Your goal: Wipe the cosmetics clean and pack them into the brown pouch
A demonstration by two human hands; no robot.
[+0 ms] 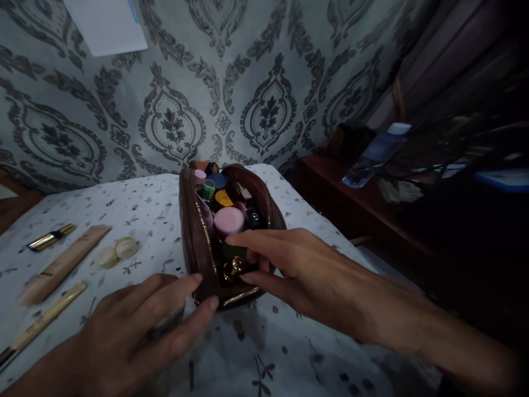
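A brown makeup bag [190,231] with a gold zipper stands unzipped on the bed. Inside are a pink-lidded jar [229,220], a green-capped container [208,189], a yellow-orange round item [224,198], a blue round item [218,181] and small gold-coloured pieces [235,267]. My right hand [285,259] reaches into the bag's near end, thumb and forefinger apart; the forefinger is by the jar and the thumb is near the gold pieces. At the near left corner, my left hand [152,320] rests its stretched forefinger and thumb against the bag. Its other fingertips are hidden.
On the patterned sheet [140,204] to the left lie a beige tube [68,264], a gold and dark tube [52,237], two small round containers [117,252] and a slim stick [47,317]. A clear bottle [374,157] stands on the reddish-brown furniture [330,193] at right. The patterned wall [223,99] rises behind.
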